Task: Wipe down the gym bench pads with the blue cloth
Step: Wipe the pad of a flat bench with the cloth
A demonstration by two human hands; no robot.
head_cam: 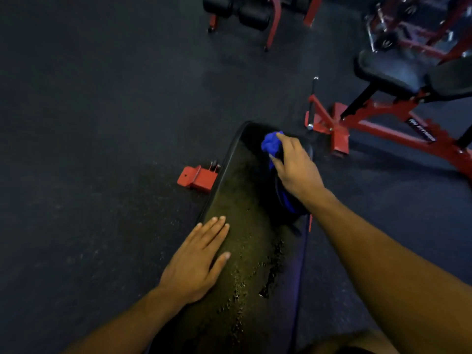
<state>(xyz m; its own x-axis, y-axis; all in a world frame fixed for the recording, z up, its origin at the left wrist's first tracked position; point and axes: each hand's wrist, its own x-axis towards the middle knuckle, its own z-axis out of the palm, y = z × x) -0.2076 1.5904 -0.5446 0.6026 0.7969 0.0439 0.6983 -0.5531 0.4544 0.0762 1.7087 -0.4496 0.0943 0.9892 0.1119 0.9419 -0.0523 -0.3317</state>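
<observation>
A long black bench pad (245, 200) runs away from me down the middle of the head view, its surface speckled with droplets. My right hand (296, 167) grips a bunched blue cloth (271, 144) near the pad's far right end; part of the cloth trails back under my wrist. My left hand (199, 259) lies flat with straight fingers on the pad's near left edge.
The bench's red foot (198, 177) sticks out on the left. Another red-framed bench with black pads (393, 72) stands at the right, a further one (245, 11) at the top. Dark rubber floor (89, 123) spreads to the left.
</observation>
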